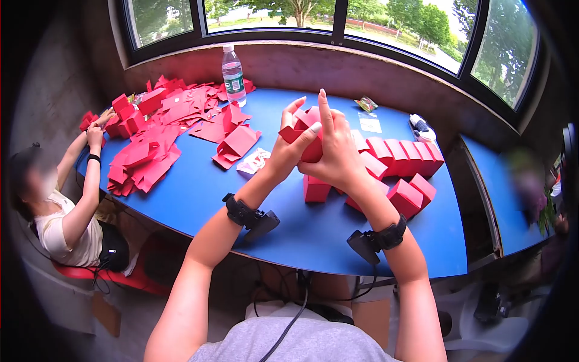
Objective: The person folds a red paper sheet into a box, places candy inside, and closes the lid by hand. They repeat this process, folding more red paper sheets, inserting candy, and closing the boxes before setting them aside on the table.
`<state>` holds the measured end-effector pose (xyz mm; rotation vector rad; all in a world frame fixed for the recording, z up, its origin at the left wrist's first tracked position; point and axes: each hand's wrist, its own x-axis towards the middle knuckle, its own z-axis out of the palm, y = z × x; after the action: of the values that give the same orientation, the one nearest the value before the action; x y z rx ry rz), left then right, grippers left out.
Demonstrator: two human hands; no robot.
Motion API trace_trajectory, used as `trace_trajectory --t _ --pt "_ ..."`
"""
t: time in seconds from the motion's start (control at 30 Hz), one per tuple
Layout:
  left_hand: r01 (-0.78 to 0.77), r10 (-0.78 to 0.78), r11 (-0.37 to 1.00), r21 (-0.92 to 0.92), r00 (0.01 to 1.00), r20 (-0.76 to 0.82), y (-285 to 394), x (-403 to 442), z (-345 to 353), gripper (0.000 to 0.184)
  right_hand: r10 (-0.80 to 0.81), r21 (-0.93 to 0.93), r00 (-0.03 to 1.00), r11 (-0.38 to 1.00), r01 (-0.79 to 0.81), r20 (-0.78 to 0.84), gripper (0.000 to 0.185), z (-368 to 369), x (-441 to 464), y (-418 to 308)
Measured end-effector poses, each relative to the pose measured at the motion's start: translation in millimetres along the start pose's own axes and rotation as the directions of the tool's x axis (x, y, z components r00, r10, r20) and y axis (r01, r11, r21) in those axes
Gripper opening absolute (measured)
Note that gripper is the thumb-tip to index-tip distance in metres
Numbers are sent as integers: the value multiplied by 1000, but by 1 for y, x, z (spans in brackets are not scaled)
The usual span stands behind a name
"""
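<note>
A small red folded box [312,145] is held between my two hands above the middle of the blue table [235,211]. My left hand [288,151] grips its left side, with the thumb across a red flap. On the right side, my right hand [338,148] has its palm and thumb against the box, the index finger pointing up. The hands hide part of the box. Several finished-looking red boxes [405,198] stand in rows beside and behind my right hand. A single red box [316,189] sits just below my hands.
Piles of flat red pieces [145,158] cover the table's left side, near a water bottle [234,77]. A co-worker [72,211] sits at the left, hands on red boxes. A white packet [254,163], a dark-and-white object [422,128] and small wrappers [366,104] also lie there.
</note>
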<state>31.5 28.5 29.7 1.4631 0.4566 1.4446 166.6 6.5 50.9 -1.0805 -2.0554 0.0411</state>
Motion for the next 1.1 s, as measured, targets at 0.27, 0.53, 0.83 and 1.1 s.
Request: trace_trajectory --t 0.27,0.53,0.83,1.1 --pt "-174 167 980 101 983 74 3 -2 -3 62 -84 248 996 965 83 -4 117 -6 4 4" --pt "-235 227 967 96 970 82 8 1 -10 40 -174 243 982 958 152 70 112 -23 3 -2" --pt "-42 58 997 -68 965 257 5 16 -37 52 -299 -204 946 925 320 127 103 -24 1 4" --pt "-111 69 981 157 965 254 5 20 -54 38 -347 -122 930 925 361 117 103 -26 1 -3"
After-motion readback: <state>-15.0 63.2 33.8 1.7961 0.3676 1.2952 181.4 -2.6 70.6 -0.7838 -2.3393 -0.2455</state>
